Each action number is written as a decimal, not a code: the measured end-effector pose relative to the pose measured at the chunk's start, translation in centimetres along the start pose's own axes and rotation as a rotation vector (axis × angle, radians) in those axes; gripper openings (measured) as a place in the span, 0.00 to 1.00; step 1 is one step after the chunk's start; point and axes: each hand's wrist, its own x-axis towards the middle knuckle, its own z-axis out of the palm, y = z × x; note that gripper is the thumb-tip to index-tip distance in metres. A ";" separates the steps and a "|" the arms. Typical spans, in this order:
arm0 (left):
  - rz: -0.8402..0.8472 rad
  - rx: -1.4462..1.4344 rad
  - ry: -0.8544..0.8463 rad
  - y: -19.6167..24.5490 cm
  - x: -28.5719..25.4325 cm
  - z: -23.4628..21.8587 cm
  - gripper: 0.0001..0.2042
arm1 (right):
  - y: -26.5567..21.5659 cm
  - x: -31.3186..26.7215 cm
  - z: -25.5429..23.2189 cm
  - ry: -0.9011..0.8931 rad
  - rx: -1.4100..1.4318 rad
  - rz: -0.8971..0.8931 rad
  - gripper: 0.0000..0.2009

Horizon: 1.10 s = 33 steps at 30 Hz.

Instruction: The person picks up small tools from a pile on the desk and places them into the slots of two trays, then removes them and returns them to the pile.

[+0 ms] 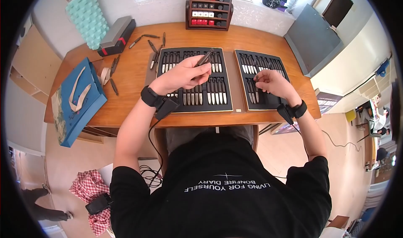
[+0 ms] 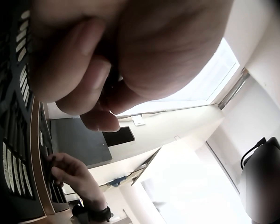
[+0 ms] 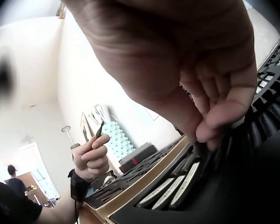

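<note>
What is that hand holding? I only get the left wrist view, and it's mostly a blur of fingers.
Observer: The head view shows the left hand pinching a slim dark pen-like piece above the left tray.
Operator: And the other hand?
Observer: In the right wrist view, the right hand has its fingers pinching a second piece at the slots of the right tray.
Operator: Anything outside the trays?
Observer: Loose pieces lie on the wood near a grey box.

the left hand [image 2: 130, 51] fills its wrist view, hiding the pen [image 1: 204, 58] it grips.
</note>
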 end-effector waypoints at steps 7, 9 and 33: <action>0.008 0.000 -0.019 -0.2 0.0 -0.2 0.09 | -1.2 -1.6 1.9 0.207 -0.210 -0.081 0.10; 0.011 0.004 -0.020 -0.2 0.0 -0.2 0.09 | -1.8 -2.1 2.1 0.238 -0.294 -0.124 0.09; 0.030 -0.126 -0.121 -0.2 -0.3 0.1 0.12 | -8.1 1.4 4.6 0.190 0.365 -0.293 0.09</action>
